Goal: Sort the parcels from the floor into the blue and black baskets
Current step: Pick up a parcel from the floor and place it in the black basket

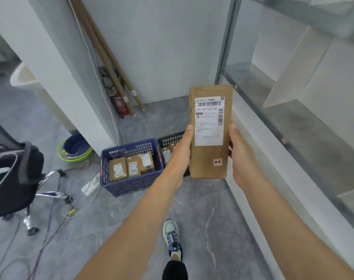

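I hold a long brown cardboard parcel (204, 160) upright in front of me, its white shipping label facing me. My left hand (179, 156) grips its left edge and my right hand (239, 152) grips its right edge. Below on the floor stands the blue basket (131, 184) with three brown parcels (131, 165) inside. Right of it the black basket (170, 139) is partly hidden behind my left hand and the held parcel; some brown parcels show inside it.
A black office chair (14, 178) with chrome legs stands at the left, cables and a white power strip (89, 185) beside it. Stacked basins (76, 149), a red fire extinguisher (119, 104) and cardboard tubes sit by the wall. Metal shelving (293, 110) runs along the right.
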A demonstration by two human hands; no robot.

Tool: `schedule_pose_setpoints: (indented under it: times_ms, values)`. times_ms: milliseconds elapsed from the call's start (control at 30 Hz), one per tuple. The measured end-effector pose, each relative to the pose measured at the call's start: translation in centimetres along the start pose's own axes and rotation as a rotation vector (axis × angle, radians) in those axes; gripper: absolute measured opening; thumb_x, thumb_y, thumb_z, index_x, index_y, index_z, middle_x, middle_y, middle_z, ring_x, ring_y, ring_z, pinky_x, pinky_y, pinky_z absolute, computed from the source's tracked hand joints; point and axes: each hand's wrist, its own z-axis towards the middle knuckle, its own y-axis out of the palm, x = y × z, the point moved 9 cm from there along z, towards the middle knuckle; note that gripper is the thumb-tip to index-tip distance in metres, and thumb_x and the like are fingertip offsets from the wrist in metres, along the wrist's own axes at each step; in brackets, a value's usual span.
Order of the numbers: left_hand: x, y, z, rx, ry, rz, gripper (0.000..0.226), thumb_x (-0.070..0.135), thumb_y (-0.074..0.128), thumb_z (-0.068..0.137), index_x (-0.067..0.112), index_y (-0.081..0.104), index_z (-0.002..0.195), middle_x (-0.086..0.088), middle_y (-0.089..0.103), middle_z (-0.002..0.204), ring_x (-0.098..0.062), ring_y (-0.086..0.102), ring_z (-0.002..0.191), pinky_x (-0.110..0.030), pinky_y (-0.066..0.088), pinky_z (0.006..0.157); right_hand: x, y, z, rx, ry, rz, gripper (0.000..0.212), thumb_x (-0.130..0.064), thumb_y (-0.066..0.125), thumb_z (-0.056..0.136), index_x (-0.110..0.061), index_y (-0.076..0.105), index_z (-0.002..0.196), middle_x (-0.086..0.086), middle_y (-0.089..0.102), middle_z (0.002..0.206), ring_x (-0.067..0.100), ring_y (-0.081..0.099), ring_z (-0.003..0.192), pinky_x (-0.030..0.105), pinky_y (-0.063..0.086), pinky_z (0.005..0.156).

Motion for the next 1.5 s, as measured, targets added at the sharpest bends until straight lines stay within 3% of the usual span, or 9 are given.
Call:
schedule_pose_setpoints:
  times_ms: [200, 333, 467, 667, 800, 933, 1133, 1333, 1500]
  values:
    - [-0.3, -3.8, 12.0, 0.024, -0.095, -0.031, 0.040, 0.067, 0.032, 0.103, 0.050, 0.067, 0.112, 0.025, 0.072, 0.106, 0.001, 0.065, 0.104, -0.032, 0.049, 0.098, 1.2, 4.0, 11.2, 0.023, 0.131, -0.059, 0.032, -0.057, 0.031, 0.111, -0.049, 0.062, 0.107, -0.032, 0.066, 0.092, -0.006, 0.064, 0.087, 0.019, 0.045, 0.070]
    - [-0.1, -5.5, 18.1, 0.037, -0.154, -0.024, 0.039, 0.067, 0.032, 0.103, 0.048, 0.065, 0.114, 0.027, 0.069, 0.097, 0.008, 0.062, 0.091, -0.021, 0.048, 0.077, 1.9, 6.0, 17.1, 0.029, 0.223, -0.071, 0.034, -0.058, 0.031, 0.110, -0.045, 0.062, 0.117, -0.026, 0.065, 0.099, -0.001, 0.061, 0.092, 0.021, 0.043, 0.069]
    - [-0.6, -6.5, 23.7, 0.056, -0.214, -0.028, 0.039, 0.067, 0.033, 0.103, 0.048, 0.066, 0.106, 0.024, 0.068, 0.101, 0.003, 0.062, 0.096, -0.032, 0.049, 0.092, 2.9, 7.4, 22.5, 0.015, 0.287, -0.085, 0.034, -0.058, 0.033, 0.110, -0.046, 0.064, 0.105, -0.027, 0.066, 0.097, -0.003, 0.060, 0.092, 0.023, 0.044, 0.073]
    - [-1.7, -6.9, 31.6, 0.095, -0.295, -0.038, 0.035, 0.068, 0.035, 0.103, 0.048, 0.064, 0.106, 0.023, 0.067, 0.103, 0.002, 0.061, 0.098, -0.028, 0.048, 0.084, 5.0, 8.2, 31.0, -0.018, 0.378, -0.104, 0.036, -0.054, 0.034, 0.111, -0.040, 0.066, 0.105, -0.017, 0.071, 0.099, 0.003, 0.065, 0.091, 0.027, 0.047, 0.072]
    - [-3.1, -5.9, 37.7, 0.100, -0.330, -0.043, 0.036, 0.065, 0.032, 0.105, 0.049, 0.063, 0.113, 0.018, 0.069, 0.117, 0.001, 0.061, 0.108, -0.040, 0.048, 0.108, 7.7, 7.8, 37.7, -0.038, 0.447, -0.134, 0.043, -0.058, 0.034, 0.110, -0.035, 0.069, 0.120, -0.008, 0.076, 0.110, 0.012, 0.070, 0.100, 0.032, 0.049, 0.073]
    - [-5.7, -4.0, 44.0, 0.115, -0.410, -0.064, 0.050, 0.066, 0.029, 0.105, 0.041, 0.061, 0.135, 0.009, 0.067, 0.133, -0.014, 0.061, 0.123, -0.053, 0.040, 0.117, 10.9, 6.8, 44.7, -0.082, 0.499, -0.173, 0.050, -0.056, 0.032, 0.111, -0.030, 0.069, 0.130, -0.008, 0.077, 0.114, 0.003, 0.074, 0.088, 0.025, 0.051, 0.069]
    - [-11.6, -3.3, 52.8, 0.175, -0.539, -0.149, 0.040, 0.065, 0.034, 0.104, 0.045, 0.068, 0.102, 0.024, 0.070, 0.104, -0.007, 0.063, 0.114, -0.049, 0.042, 0.116, 17.3, 5.8, 53.7, -0.142, 0.606, -0.237, 0.052, -0.058, 0.032, 0.111, -0.028, 0.068, 0.134, -0.006, 0.077, 0.118, 0.013, 0.071, 0.107, 0.031, 0.051, 0.076]
    - [-20.0, -3.9, 59.0, 0.186, -0.660, -0.094, 0.068, 0.079, 0.033, 0.095, 0.037, 0.056, 0.143, 0.009, 0.066, 0.135, -0.019, 0.060, 0.127, -0.050, 0.038, 0.117, 25.5, 5.7, 59.7, -0.179, 0.680, -0.299, 0.049, -0.058, 0.030, 0.111, -0.033, 0.063, 0.137, -0.010, 0.073, 0.125, 0.011, 0.067, 0.114, 0.036, 0.052, 0.090]
    - [-28.3, -5.8, 63.9, 0.187, -0.741, -0.074, 0.074, 0.082, 0.032, 0.093, 0.036, 0.051, 0.148, 0.006, 0.061, 0.144, -0.022, 0.057, 0.131, -0.051, 0.037, 0.116, 34.9, 6.5, 63.7, -0.190, 0.751, -0.333, 0.043, -0.063, 0.033, 0.107, -0.040, 0.066, 0.125, -0.012, 0.072, 0.124, 0.014, 0.064, 0.120, 0.045, 0.049, 0.101]
